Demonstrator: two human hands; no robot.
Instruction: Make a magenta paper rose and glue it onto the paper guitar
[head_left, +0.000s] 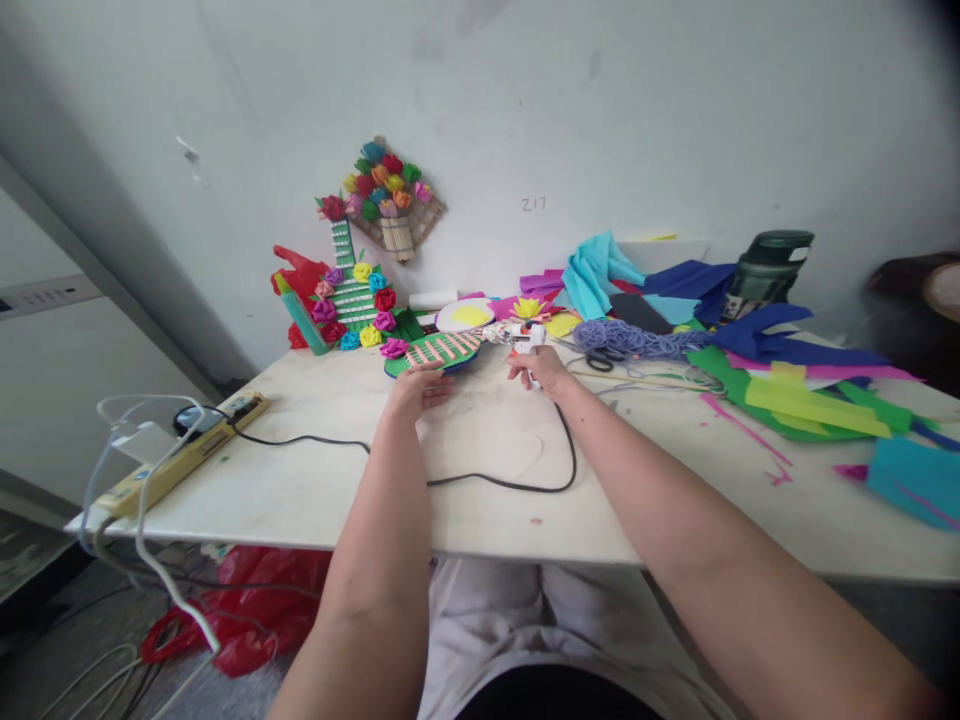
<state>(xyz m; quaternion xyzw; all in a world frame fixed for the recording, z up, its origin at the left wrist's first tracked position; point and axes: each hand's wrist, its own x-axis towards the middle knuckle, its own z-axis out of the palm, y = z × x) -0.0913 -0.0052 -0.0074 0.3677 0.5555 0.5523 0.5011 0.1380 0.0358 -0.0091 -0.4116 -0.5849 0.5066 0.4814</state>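
Observation:
My right hand [546,372] is closed around a white hot glue gun [531,338] with orange parts. Its black cord [574,450] curves back across the table. My left hand [421,390] rests with fingers stretched out at the near edge of a green craft board [435,351]; whether it presses on the board is hard to tell. The board has a rounded end and rows of pink strips. A pink paper flower [394,347] lies at its left end. Between the board and the glue gun is a small whitish cluster [504,333], too small to make out.
Behind stand a flower-trimmed green craft [352,295] and a glue bottle [304,318]. Right of the glue gun lie black-handled scissors [602,358], purple yarn [637,338], coloured paper [814,400] and a dark bottle [765,272]. A power strip [184,452] sits at the left edge.

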